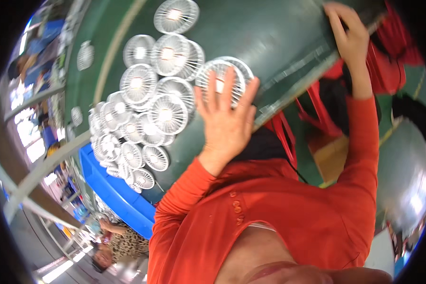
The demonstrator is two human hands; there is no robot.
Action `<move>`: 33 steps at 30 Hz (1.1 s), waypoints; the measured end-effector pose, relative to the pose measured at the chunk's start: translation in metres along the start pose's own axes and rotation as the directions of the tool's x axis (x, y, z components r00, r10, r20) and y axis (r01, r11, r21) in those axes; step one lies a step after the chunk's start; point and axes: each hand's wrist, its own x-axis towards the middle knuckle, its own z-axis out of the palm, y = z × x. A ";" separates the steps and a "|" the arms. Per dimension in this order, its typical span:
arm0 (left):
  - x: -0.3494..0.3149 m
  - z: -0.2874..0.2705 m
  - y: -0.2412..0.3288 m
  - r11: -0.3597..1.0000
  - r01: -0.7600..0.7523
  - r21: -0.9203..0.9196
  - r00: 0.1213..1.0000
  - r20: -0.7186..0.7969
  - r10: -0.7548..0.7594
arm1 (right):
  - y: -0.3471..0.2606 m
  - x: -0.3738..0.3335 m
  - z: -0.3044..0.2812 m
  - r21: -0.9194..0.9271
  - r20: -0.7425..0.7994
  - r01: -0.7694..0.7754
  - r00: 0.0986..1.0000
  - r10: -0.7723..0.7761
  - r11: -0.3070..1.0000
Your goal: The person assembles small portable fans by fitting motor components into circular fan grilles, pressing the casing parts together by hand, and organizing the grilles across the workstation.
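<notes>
My left hand (228,125) lies with spread fingers over a round white fan grille (204,75); a second pale ring shows behind it at the near edge of the green tabletop (265,33). Its palm faces down, and the fingers do not wrap round the grille. Farther right, my right hand (354,40) rests at the table edge, fingers stretched and holding nothing that shows. Left of my left hand, many more white grilles with radial spokes lie in an overlapping heap, one grille (168,115) among the closest. Another grille (175,16) lies at the far side.
A blue plastic bin (113,189) stands at the left end of the table, beside the heap. Red stools (386,71) and a cardboard box (337,158) are below the table edge. A person in a patterned top (128,244) is at lower left; other people appear at far left.
</notes>
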 end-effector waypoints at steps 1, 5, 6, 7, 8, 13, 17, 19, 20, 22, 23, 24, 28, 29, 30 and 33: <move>0.000 -0.002 0.001 1.000 0.009 -0.009 1.000 0.003 -0.009 | -0.012 0.006 -0.002 0.021 -0.006 0.055 0.998 -0.055 0.998; -0.010 -0.013 -0.005 0.999 0.037 -0.038 0.999 0.015 -0.037 | -0.055 0.020 0.014 0.052 0.118 0.003 0.993 -0.009 0.999; -0.009 -0.014 -0.003 0.997 0.040 -0.072 0.999 0.026 -0.038 | -0.066 0.025 0.020 0.149 0.188 -0.082 0.981 0.053 0.985; -0.011 -0.012 -0.003 0.997 0.030 -0.070 0.999 0.011 -0.030 | -0.089 0.035 0.027 0.244 0.297 -0.144 0.953 0.068 0.959; -0.012 -0.013 -0.003 0.996 0.040 -0.080 0.999 0.020 -0.039 | -0.112 0.052 0.034 0.250 0.390 -0.053 0.919 -0.050 0.967; -0.011 -0.024 -0.009 0.970 0.043 -0.238 0.999 -0.001 -0.045 | -0.179 0.114 0.110 0.380 0.607 0.220 0.674 -0.422 0.898; 0.004 -0.055 -0.038 0.915 -0.115 -0.386 0.992 0.001 0.125 | -0.182 0.130 0.173 0.426 0.612 0.389 0.540 -0.577 0.816; 0.011 -0.071 -0.064 0.872 -0.218 -0.439 0.972 -0.018 0.234 | -0.183 0.132 0.186 0.444 0.571 0.384 0.575 -0.586 0.810; 0.018 -0.081 -0.078 0.903 -0.219 -0.369 0.976 -0.095 0.197 | -0.183 0.133 0.187 0.433 0.584 0.372 0.578 -0.569 0.821; 0.038 -0.120 -0.114 0.960 -0.104 -0.260 0.992 -0.094 0.082 | -0.187 0.134 0.185 0.444 0.562 0.364 0.598 -0.571 0.819; 0.053 -0.123 -0.140 0.975 0.013 -0.221 0.982 -0.179 -0.054 | -0.187 0.135 0.182 0.452 0.564 0.360 0.594 -0.574 0.816; 0.070 -0.135 -0.173 0.996 -0.054 -0.065 0.941 -0.336 0.029 | -0.187 0.134 0.179 0.448 0.572 0.344 0.599 -0.560 0.825; 0.135 -0.129 -0.311 0.964 0.261 0.050 0.845 -0.494 -0.204 | -0.190 0.126 0.176 0.472 0.558 0.278 0.641 -0.528 0.836; 0.152 -0.125 -0.340 0.932 0.353 0.076 0.806 -0.530 -0.262 | -0.188 0.125 0.174 0.477 0.551 0.267 0.651 -0.522 0.837; 0.163 -0.123 -0.365 0.888 0.448 0.101 0.766 -0.556 -0.323 | -0.188 0.123 0.174 0.488 0.546 0.252 0.659 -0.518 0.835; 0.186 -0.122 -0.402 0.755 0.655 0.045 0.701 -0.408 -0.584 | -0.190 0.122 0.170 0.476 0.544 0.266 0.660 -0.518 0.838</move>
